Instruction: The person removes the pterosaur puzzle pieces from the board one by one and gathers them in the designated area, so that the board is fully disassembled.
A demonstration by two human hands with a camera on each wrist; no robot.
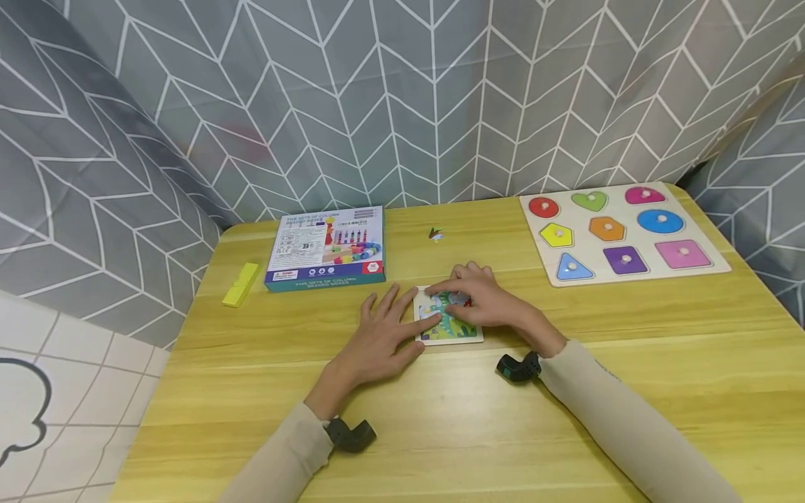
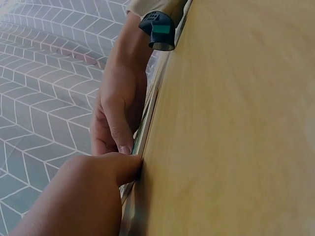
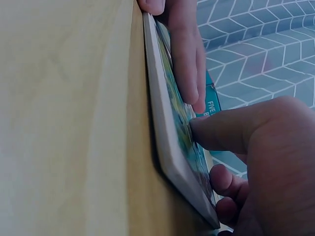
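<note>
A small jigsaw board [image 1: 449, 332] with a green and blue picture lies flat in the middle of the wooden table [image 1: 440, 419]. My left hand [image 1: 383, 328] lies flat beside it, its straight fingers touching the board's left edge. My right hand [image 1: 487, 304] covers the board's top right. In the right wrist view the right hand's thumb [image 3: 216, 130] presses on the picture face of the board [image 3: 162, 128], and its fingers curl at the far edge. The left wrist view shows both hands, left hand [image 2: 83, 196] and right hand [image 2: 120, 93], meeting at the board's thin edge [image 2: 140, 137].
A blue toy box [image 1: 323, 248] lies behind the left hand, with a yellow block [image 1: 240, 284] to its left. A shape-peg board [image 1: 622, 234] with coloured shapes sits at the back right. A small loose piece [image 1: 435, 235] lies behind the jigsaw. Patterned curtains surround the table.
</note>
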